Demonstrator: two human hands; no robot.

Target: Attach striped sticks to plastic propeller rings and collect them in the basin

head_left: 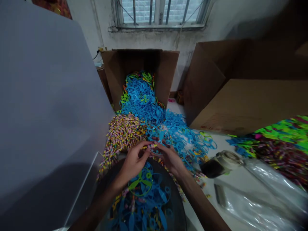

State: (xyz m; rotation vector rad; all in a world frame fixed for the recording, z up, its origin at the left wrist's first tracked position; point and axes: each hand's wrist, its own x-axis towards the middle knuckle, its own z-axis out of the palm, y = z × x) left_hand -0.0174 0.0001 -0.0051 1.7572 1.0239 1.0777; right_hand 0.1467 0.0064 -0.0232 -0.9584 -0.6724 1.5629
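Note:
My left hand (132, 163) pinches a thin pink-and-yellow striped stick (149, 146) near its end. My right hand (168, 157) grips a blue plastic ring propeller (159, 138), and the stick's tip meets the ring's middle, partly hidden by my fingers. Beneath both hands sits a dark round tub (177, 205) holding blue propellers and a green one (141, 183). Just beyond my hands lies a heap of striped sticks (122, 134), next to a spill of tangled blue propellers (144, 102) pouring from a cardboard box (139, 61).
A large grey panel (48, 96) fills the left side. Flattened cardboard (243, 102) stands at the right, above a multicoloured heap of parts (284, 141). On the white table (207, 189) lie a tape roll (222, 163) and clear plastic bags (264, 195).

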